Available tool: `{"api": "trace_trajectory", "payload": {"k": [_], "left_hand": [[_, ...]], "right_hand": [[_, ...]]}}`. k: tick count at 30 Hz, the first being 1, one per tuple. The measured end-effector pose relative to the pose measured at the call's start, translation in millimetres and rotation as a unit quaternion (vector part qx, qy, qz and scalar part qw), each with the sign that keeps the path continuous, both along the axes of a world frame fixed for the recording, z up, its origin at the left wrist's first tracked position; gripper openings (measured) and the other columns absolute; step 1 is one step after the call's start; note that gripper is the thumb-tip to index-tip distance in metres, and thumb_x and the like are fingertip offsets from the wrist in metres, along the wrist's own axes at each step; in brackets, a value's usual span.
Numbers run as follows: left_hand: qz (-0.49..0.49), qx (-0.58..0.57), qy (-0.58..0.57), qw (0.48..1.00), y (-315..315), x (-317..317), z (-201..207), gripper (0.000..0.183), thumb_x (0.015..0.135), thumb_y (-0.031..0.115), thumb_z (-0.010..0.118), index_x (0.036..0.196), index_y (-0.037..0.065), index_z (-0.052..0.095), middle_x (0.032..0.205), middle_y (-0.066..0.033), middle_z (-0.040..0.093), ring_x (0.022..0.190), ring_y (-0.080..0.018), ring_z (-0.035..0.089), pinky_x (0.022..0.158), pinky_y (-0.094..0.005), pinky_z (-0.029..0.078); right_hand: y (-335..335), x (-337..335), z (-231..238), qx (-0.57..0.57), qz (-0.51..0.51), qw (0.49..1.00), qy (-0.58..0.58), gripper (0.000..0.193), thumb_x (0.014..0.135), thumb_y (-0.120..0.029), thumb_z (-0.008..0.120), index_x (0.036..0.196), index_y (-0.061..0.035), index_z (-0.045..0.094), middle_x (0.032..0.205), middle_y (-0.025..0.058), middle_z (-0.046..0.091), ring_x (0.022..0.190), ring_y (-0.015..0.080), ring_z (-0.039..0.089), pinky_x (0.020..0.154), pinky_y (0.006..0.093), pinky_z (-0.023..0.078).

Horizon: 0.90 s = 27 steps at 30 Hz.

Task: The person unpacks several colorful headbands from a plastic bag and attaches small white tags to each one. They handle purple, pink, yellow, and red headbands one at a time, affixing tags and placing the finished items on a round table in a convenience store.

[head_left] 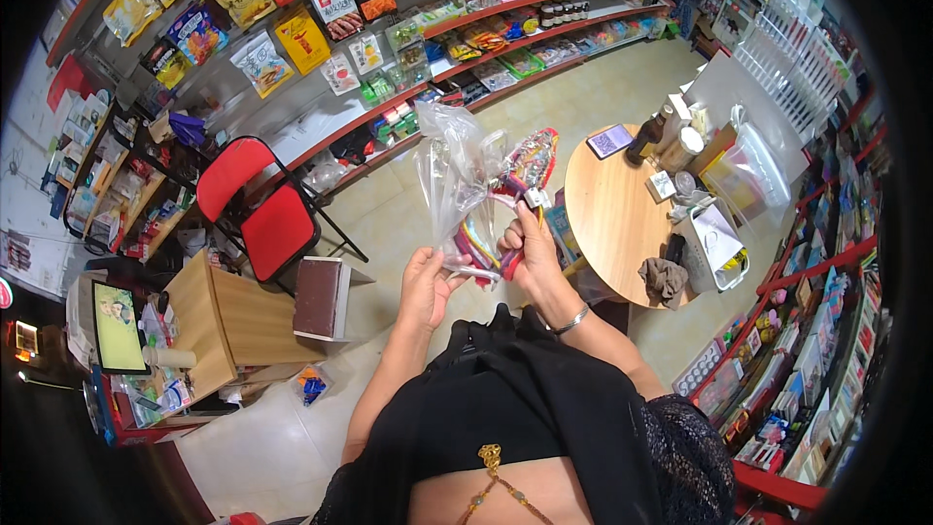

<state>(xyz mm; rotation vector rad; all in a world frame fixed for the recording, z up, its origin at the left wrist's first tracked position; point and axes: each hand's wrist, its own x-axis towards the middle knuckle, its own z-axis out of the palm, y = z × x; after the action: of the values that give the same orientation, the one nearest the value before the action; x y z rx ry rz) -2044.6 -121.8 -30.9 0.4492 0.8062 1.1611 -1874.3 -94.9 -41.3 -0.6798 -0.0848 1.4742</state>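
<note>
In front of my body, my right hand (533,251) is closed round a bundle of colourful bands (533,161), in red, purple, yellow and white. Its thumb presses near a small white tag, and the upper part of the bundle looks shiny and beaded. A clear plastic bag (449,160) stands crumpled up beside the bands and partly overlaps them. My left hand (426,284) pinches the bag's lower edge, close to the lower ends of the bands. I cannot tell how much of the bundle is inside the bag.
At right is a round wooden table (607,204) with a phone (609,141), a dark bottle (649,134), a grey cloth (663,282) and a basket (716,245). A red folding chair (277,224) and a wooden counter (219,316) stand at left. Stocked shelves (544,34) line the room.
</note>
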Motion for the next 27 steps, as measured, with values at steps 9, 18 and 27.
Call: {"api": "trace_trajectory", "payload": {"k": [9, 18, 27], "left_hand": [[-0.06, 0.029, 0.029, 0.997, 3, 6, -4, 0.021, 0.089, 0.009, 0.06, 0.102, 0.008, 0.044, 0.079, -0.0015, 0.052, 0.062, -0.0077, 0.047, 0.066, -0.0286, 0.048], [-0.079, 0.12, 0.215, 0.966, 15, -10, -26, 0.016, 0.087, 0.006, 0.062, 0.102, 0.007, 0.056, 0.09, -0.0035, 0.062, 0.062, -0.0033, 0.048, 0.055, -0.0191, 0.04], [0.044, 0.11, 0.075, 0.99, 70, -48, 2, 0.009, 0.094, 0.014, 0.053, 0.088, 0.007, 0.054, 0.072, -0.0011, 0.052, 0.054, -0.0046, 0.038, 0.047, -0.0195, 0.032]], "right_hand": [[17, -1, 0, -0.025, -0.017, 0.994, 0.106, 0.023, 0.089, -0.022, 0.065, 0.076, -0.0148, 0.047, 0.057, -0.0042, 0.037, 0.047, 0.0076, 0.034, 0.052, 0.0245, 0.032], [10, 13, 6, -0.017, -0.022, 0.987, 0.157, 0.025, 0.09, -0.021, 0.064, 0.074, -0.0136, 0.045, 0.056, -0.0037, 0.037, 0.046, 0.0075, 0.033, 0.051, 0.0245, 0.031], [-11, 21, 19, 0.01, 0.135, 0.983, 0.124, 0.029, 0.094, -0.025, 0.058, 0.071, -0.0125, 0.044, 0.057, -0.0039, 0.037, 0.047, 0.0058, 0.033, 0.053, 0.0229, 0.031]]}}
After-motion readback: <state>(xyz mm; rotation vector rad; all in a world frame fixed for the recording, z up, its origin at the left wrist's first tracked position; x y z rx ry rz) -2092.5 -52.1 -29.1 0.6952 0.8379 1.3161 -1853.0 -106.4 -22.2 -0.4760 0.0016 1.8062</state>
